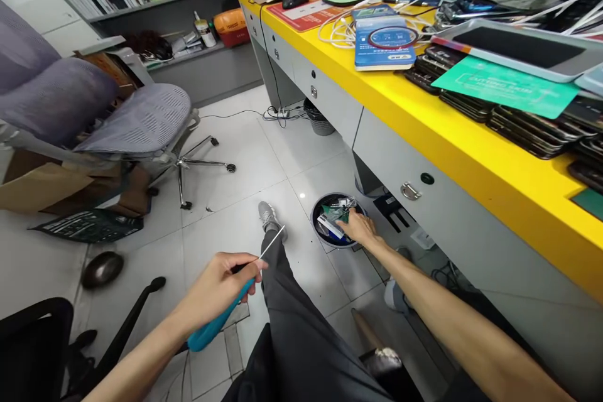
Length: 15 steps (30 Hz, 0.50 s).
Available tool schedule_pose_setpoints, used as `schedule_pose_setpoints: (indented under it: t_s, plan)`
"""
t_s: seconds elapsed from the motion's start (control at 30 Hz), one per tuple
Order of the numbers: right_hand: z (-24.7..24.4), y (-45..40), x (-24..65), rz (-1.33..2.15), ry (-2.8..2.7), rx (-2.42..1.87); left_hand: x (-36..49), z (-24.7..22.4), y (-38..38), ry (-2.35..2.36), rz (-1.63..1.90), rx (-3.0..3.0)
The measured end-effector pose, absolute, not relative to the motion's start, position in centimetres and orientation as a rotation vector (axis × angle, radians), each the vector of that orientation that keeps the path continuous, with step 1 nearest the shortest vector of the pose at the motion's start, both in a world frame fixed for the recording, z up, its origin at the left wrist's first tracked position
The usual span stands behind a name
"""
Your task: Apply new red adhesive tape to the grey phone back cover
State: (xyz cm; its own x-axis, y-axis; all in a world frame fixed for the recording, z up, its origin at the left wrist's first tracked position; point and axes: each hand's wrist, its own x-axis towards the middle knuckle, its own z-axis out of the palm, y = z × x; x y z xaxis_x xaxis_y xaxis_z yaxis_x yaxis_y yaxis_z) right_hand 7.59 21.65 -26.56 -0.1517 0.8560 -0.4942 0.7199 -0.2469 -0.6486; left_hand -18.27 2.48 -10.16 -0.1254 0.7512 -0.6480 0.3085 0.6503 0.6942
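My left hand (230,279) is closed around a tool with a thick teal handle (217,326). A thin pale rod (272,243) sticks up and forward from its fingertips; whether it belongs to the tool I cannot tell. To the right, my right hand (360,227) reaches down into a round dark waste bin (316,232) on the floor. Its thumb and forefinger are apart at a green piece (335,211) among the rubbish, and the other fingers are partly hidden. Beside them in the bin lies a white box-like piece (331,227).
Along the right runs a yellow-topped desk (405,107) with stacks of phones (527,129), a blue box (384,41) and cables. A grey mesh chair (146,116) stands at left, near a cardboard box (47,185). Under the desk is another bin (320,122).
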Motion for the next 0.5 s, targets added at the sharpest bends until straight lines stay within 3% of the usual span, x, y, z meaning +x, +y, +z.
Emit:
schedule_pose_setpoints:
  t_s: [0.23, 0.4, 0.5]
  plan:
    - [-25.5, 23.0, 6.9, 1.668, -1.703, -1.698, -16.2, -10.8, 4.3, 1.599, 0.531, 0.808]
    - [-20.8, 18.2, 5.4, 2.093, -1.390, -1.276, -14.8, -10.2, 4.9, 1.563, 0.519, 0.818]
    - [-16.5, 13.6, 5.8, 2.146, -1.165, -1.124, -12.8, -9.9, 4.8, 1.483, 0.446, 0.918]
